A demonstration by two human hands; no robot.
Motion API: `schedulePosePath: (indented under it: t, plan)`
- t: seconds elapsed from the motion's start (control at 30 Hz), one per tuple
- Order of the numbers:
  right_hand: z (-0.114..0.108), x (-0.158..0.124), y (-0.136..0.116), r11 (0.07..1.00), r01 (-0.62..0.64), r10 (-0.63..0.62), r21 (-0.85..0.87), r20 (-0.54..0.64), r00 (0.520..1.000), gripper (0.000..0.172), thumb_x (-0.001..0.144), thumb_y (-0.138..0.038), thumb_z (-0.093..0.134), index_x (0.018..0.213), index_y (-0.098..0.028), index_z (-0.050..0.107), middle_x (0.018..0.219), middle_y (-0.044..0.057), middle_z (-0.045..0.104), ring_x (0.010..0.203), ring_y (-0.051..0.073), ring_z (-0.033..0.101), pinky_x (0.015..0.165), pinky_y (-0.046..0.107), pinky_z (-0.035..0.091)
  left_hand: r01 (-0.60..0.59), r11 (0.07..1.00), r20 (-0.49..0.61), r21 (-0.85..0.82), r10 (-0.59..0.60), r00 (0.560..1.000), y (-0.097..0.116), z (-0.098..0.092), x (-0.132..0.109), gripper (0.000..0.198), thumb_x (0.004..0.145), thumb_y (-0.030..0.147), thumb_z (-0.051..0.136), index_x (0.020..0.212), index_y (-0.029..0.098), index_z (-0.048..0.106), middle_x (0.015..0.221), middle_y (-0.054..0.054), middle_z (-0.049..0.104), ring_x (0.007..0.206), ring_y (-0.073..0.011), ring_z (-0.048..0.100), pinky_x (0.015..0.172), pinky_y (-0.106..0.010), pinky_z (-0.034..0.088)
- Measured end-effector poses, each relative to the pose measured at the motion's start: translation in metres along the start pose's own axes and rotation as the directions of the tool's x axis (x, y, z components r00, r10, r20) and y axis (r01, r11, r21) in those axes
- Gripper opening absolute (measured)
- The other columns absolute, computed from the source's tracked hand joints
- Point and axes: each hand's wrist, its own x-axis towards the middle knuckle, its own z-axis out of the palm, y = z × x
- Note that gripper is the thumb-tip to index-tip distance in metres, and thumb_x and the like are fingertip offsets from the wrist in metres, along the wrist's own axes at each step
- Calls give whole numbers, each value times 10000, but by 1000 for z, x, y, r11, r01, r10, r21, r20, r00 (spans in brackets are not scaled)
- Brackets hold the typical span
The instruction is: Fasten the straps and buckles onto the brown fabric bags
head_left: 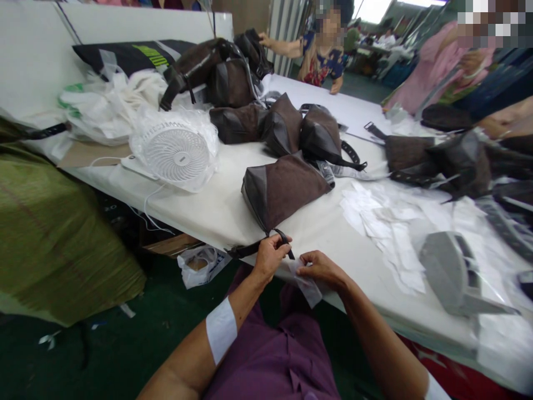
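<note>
The left hand (pixel 270 258) gripped a black strap (pixel 250 249) on a brown-and-grey bag (pixel 283 191) at the near edge of the worktop (pixel 233 194); the right hand (pixel 320 270), its grip unclear, touched white paper (pixel 307 286). A loose pinch risked the strap slipping.

The one head-worn camera looks forward and down, close above the left hand (pixel 270 259) and right hand (pixel 320 270), across a long white table (pixel 200 205).

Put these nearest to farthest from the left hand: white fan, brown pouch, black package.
Left hand:
1. Brown fabric pouch with grey panel, just ahead.
2. White plastic-wrapped fan, farther left.
3. Black package with green label, far back left.
</note>
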Motion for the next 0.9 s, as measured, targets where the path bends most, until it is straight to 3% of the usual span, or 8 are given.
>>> schedulePosePath:
  t: [0.27, 0.5, 0.77, 0.9]
  plan:
    - [0, 3, -3, 993, -3, -3, 120, 51, 999, 152, 621, -277, 609, 631, -144, 538, 508, -25, 519, 472, 97, 457, 453, 194, 327, 10, 999, 39, 38, -11, 999, -5, -3, 2, 219, 690, 225, 614, 889, 156, 670, 667, 5, 604, 572, -101, 498, 531, -207, 382]
    - [2, 7, 2, 990, -33, 34, 135, -4, 999, 170, 632, -294, 623, 634, -145, 540, 499, -28, 498, 459, 89, 434, 432, 191, 294, 18, 999, 37, 34, -19, 999, -2, -2, 1, 222, 688, 227, 609, 890, 156, 669, 665, 9, 600, 573, -101, 499, 529, -207, 383]
    - [8, 10, -5, 952, 0, 6, 306, -19, 1000, 237, 636, -351, 657, 616, -139, 553, 485, -19, 496, 434, 83, 410, 429, 203, 274, 24, 998, -35, 53, -22, 999, -5, 2, -2, 204, 665, 199, 610, 852, 168, 686, 683, -1, 622, 617, -112, 520, 585, -213, 377]
    - [11, 9, -8, 923, 32, -19, 384, -37, 999, 291, 702, -399, 617, 599, -135, 548, 459, -38, 423, 410, 65, 335, 414, 209, 216, 62, 998, -93, -15, -63, 994, -2, 5, -7, 185, 648, 176, 612, 818, 174, 684, 659, 12, 601, 575, -91, 482, 569, -206, 355]
